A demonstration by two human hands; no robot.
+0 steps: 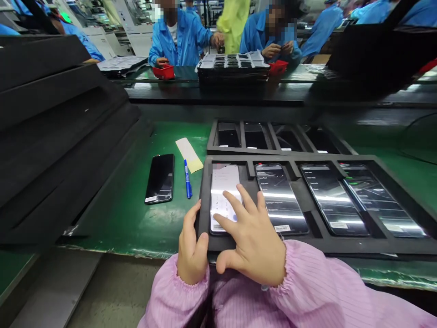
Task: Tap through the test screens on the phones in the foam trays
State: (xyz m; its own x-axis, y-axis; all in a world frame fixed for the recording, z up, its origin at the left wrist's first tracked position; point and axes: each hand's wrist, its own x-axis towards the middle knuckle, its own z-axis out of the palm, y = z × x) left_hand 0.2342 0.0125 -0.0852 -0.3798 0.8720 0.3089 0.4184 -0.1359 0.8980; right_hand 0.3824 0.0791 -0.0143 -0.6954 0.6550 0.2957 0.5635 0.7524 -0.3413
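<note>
Foam tray (321, 248), black and matte, fills the lower right of the frame, its near edge over the green mat (136, 214). It has four slots, each with one glossy phone. The lit phone (223, 198) lies in the leftmost slot. The right hand (254, 241) rests flat on it, fingers spread wide, fingertips (218, 220) touching the screen. The left hand (191, 250) curls round the tray's near left corner, thumb on top. Open mat lies left of the tray, holding one dark phone (160, 178), one blue pen (187, 178) and one yellow paper strip (189, 155). A second tray (276, 136) sits behind, just beside the first. Stacked black foam (54, 132) rises at the left.
</note>
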